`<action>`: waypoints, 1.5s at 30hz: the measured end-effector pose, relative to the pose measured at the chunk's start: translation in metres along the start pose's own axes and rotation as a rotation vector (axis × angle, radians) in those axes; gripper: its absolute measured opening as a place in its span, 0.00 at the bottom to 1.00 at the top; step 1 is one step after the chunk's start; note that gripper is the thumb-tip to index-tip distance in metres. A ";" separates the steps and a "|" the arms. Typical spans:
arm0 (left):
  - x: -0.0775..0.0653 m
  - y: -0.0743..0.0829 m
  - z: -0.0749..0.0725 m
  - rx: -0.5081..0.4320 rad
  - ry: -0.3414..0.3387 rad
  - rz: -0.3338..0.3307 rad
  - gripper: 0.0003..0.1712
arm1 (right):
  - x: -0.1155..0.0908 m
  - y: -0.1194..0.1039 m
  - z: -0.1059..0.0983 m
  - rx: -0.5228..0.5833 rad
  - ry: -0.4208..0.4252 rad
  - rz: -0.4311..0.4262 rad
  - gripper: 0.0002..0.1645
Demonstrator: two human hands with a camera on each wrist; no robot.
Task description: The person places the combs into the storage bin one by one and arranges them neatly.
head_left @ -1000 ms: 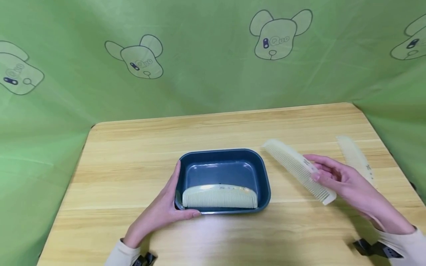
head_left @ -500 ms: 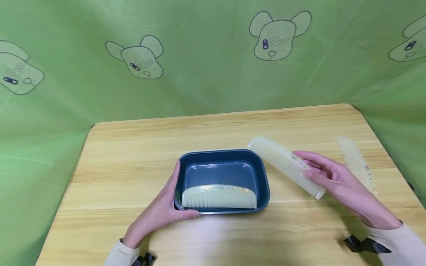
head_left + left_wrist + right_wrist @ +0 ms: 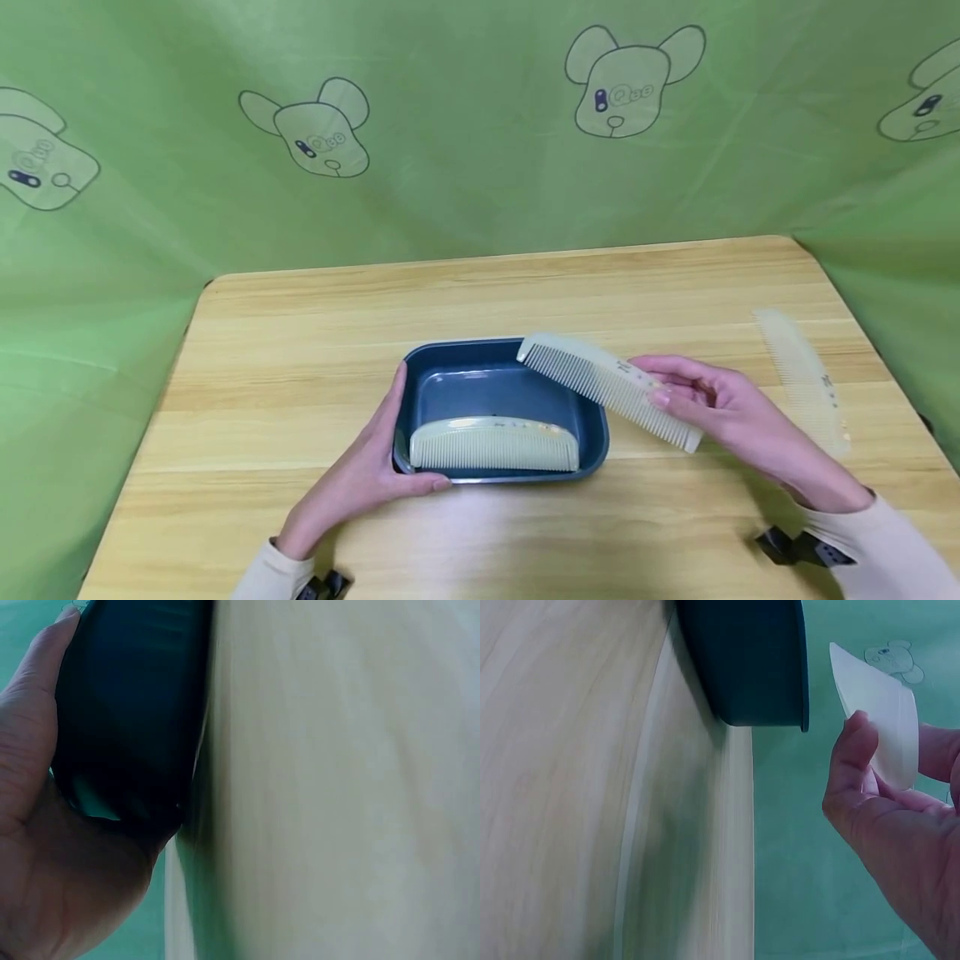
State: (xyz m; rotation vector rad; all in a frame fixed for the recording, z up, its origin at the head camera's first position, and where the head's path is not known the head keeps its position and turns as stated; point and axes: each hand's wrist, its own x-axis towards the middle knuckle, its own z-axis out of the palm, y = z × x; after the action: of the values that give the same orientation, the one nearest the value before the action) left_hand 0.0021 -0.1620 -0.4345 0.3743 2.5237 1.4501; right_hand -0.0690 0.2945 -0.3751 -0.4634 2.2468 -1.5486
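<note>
A pale, whitish comb [image 3: 611, 387] is pinched between the thumb and fingers of my right hand [image 3: 712, 408]. It tilts with its far end over the right part of a dark blue rectangular tray [image 3: 465, 343]. In the right wrist view this comb [image 3: 885, 712] shows end-on, higher than the tray's rim. My left hand [image 3: 367, 458] grips the tray's left end, thumb along the front rim and fingers at the left side. Inside the tray, a second comb [image 3: 495, 446] lies along the front wall, teeth toward me.
A third pale comb [image 3: 806, 383] lies on the wooden table [image 3: 300, 350] at the right, beyond my right wrist. Green cloth [image 3: 465, 167] printed with cartoon animal heads hangs behind and beside the table.
My right hand has moved left with its comb, from beside the tray to where the comb overlaps the tray's right part. The left hand and tray have stayed in place.
</note>
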 end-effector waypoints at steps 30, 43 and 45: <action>0.000 -0.001 0.001 0.001 0.014 0.016 0.86 | 0.025 -0.018 0.043 0.118 -0.154 -0.076 0.24; 0.001 -0.001 0.001 0.005 0.012 0.017 0.86 | 0.038 -0.022 0.054 0.003 -0.233 -0.095 0.24; 0.001 -0.001 0.001 0.002 0.012 0.015 0.86 | 0.039 -0.022 0.055 -0.010 -0.238 -0.094 0.24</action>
State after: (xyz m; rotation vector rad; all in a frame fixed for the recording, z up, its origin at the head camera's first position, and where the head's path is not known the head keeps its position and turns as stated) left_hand 0.0018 -0.1612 -0.4357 0.3866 2.5374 1.4591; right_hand -0.0758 0.2237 -0.3769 -0.7245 2.0777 -1.4430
